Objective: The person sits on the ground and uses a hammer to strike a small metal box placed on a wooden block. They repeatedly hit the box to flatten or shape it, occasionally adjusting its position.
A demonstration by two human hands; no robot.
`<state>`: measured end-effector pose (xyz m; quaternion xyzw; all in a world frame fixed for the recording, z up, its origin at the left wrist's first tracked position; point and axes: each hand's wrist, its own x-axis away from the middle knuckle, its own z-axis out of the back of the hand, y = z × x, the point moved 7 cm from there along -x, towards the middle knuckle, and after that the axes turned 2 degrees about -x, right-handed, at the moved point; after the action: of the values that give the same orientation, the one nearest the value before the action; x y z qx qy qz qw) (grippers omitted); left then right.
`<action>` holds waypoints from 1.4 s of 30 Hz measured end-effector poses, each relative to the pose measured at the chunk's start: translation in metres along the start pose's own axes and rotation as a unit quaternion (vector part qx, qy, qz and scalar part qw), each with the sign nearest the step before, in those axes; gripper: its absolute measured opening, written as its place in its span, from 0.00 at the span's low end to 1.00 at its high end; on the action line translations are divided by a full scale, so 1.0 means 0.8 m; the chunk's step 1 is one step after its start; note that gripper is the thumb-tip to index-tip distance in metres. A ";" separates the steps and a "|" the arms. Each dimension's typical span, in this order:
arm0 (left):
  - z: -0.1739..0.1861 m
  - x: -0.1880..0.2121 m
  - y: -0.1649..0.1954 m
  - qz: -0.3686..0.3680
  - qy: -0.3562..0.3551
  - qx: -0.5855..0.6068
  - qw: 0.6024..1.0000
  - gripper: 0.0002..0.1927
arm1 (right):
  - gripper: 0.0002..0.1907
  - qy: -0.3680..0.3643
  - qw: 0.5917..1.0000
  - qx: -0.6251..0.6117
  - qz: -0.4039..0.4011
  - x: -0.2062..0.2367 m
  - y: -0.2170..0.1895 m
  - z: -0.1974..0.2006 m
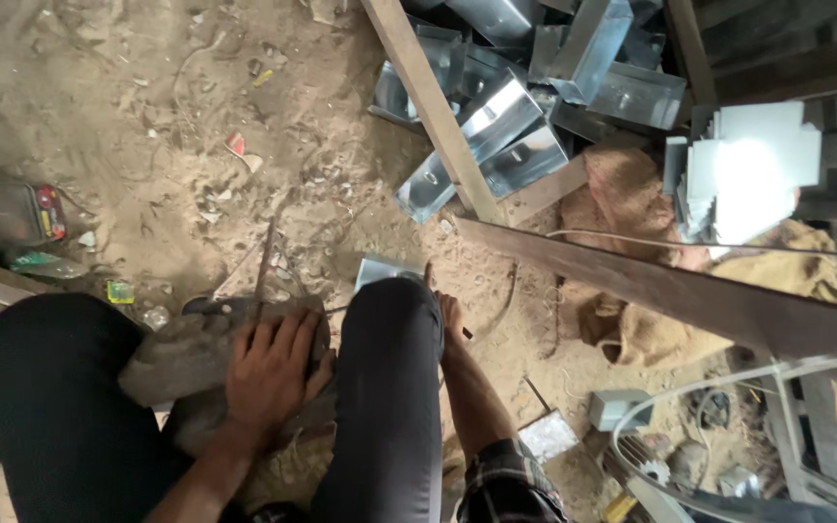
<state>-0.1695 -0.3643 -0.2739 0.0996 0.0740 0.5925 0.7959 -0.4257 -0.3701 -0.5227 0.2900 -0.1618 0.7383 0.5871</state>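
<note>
Soft daylight, mostly even; stacked white sheets (762, 169) blown out by glare, metal boxes (496, 126) glinting, edges slightly blurred.

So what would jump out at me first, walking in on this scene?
Probably the heap of shiny folded sheet-metal channels at the top, bright against the sandy floor. Next, the person's left hand pressed flat on a dark grey slab between black-trousered knees. The right hand reaches behind the right knee toward a small metal sheet.

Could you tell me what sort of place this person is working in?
Probably a rough sheet-metal workshop or building site: bare sandy ground, a heap of folded shiny metal boxes, wooden planks and burlap sacking lie about the crouching person.
</note>
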 end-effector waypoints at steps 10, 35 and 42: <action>-0.008 -0.017 -0.008 0.007 -0.004 -0.013 1.000 0.30 | 0.30 -0.020 0.985 -0.165 -0.050 -0.080 0.042 0.031; 0.078 0.081 0.045 -0.006 0.041 0.016 0.999 0.26 | 0.27 0.074 0.919 -0.329 -0.206 0.222 0.064 -0.045; 0.066 0.058 0.054 -0.005 0.045 0.014 0.999 0.25 | 0.31 -0.043 0.902 -0.354 -0.244 0.176 0.058 -0.057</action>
<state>-0.1834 -0.3114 -0.2123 0.0835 0.1183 0.5912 0.7934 -0.5011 -0.2468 -0.4668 0.1252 -0.3621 0.4530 0.8050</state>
